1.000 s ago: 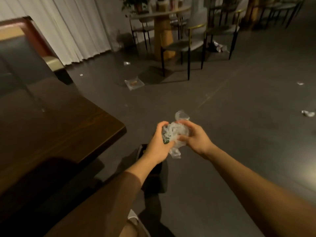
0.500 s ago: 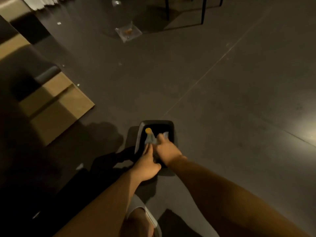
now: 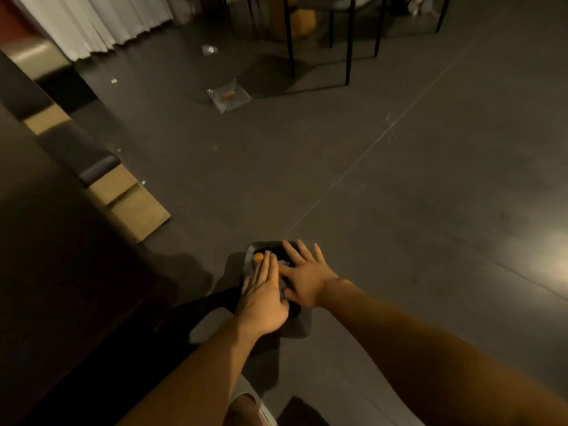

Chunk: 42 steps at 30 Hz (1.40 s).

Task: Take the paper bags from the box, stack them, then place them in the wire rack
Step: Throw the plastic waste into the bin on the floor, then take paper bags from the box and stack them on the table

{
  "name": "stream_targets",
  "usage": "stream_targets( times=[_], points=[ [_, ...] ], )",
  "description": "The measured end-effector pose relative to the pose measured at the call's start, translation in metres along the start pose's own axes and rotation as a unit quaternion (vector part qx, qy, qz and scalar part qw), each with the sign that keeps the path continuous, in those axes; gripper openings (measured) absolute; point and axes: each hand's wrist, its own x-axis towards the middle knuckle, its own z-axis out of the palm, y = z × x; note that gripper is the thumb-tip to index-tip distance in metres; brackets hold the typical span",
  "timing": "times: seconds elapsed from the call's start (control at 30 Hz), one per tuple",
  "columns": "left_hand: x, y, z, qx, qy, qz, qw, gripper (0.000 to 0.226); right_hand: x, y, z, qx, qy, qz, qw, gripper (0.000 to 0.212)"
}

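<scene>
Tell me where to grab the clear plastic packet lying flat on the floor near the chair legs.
Pinch a corner of the clear plastic packet, probably the near one, coming from above on your side. It lies flat on the floor, so only edges offer purchase; the chair legs crowd its far side.

Both forearms were bare, with no sleeves, watch or rings showing on the left hand (image 3: 261, 298) or the right hand (image 3: 307, 279). At the bottom centre of the frame, a pale shorts hem (image 3: 264, 410) crossed a bare knee.

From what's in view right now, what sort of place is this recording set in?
Probably a cafe or restaurant dining room, seemingly after hours: black-legged chairs around a table with a yellow pedestal, a long cushioned bench beside white curtains, and wrappers littering the floor.
</scene>
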Motion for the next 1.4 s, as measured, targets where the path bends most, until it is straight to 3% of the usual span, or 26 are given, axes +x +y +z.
stream_targets(
  times=[0.17, 0.37, 0.5, 0.63, 0.73, 0.87, 1.03, 1.17, 1.3, 1.4],
  points=[
    [-0.054, 0.069, -0.066, 0.047, 0.054, 0.073, 0.995, 0.091, -0.103, -0.001, -0.077, -0.016, 0.101, 0.017, 0.995, 0.078],
    [-0.174, 0.148, -0.178, 0.077, 0.205, 0.178, 0.959, 0.097, -0.235, -0.054, -0.204, -0.046, 0.253, -0.005, 0.966, 0.080],
    [-0.303, 0.140, -0.267, 0.096, 0.336, 0.200, 0.915, 0.092, -0.293, -0.151, -0.284, -0.064, 0.377, -0.110, 0.918, 0.077],
    [-0.438, 0.077, -0.334, 0.113, 0.439, 0.125, 0.883, 0.092, -0.316, -0.292, -0.338, -0.083, 0.440, -0.263, 0.855, 0.073],
    [-0.549, 0.004, -0.360, 0.135, 0.492, 0.024, 0.860, 0.093, -0.319, -0.424, -0.350, -0.071, 0.418, -0.392, 0.816, 0.070],
    [-0.662, -0.078, -0.368, 0.149, 0.504, -0.113, 0.843, 0.091, -0.322, -0.571, -0.338, -0.043, 0.362, -0.510, 0.779, 0.070],
    [-0.781, -0.169, -0.374, 0.172, 0.473, -0.251, 0.827, 0.080, -0.319, -0.722, -0.318, -0.047, 0.268, -0.590, 0.760, 0.063],
    [-0.864, -0.247, -0.378, 0.153, 0.477, -0.381, 0.777, 0.066, -0.310, -0.829, -0.307, -0.071, 0.195, -0.624, 0.754, 0.058],
    [-0.897, -0.312, -0.372, 0.029, 0.438, -0.480, 0.759, 0.072, -0.292, -0.904, -0.302, -0.083, 0.072, -0.608, 0.786, 0.053],
    [-0.900, -0.346, -0.376, -0.222, 0.443, -0.447, 0.745, 0.064, -0.275, -0.943, -0.306, 0.038, 0.010, -0.574, 0.818, 0.041]
  ],
)
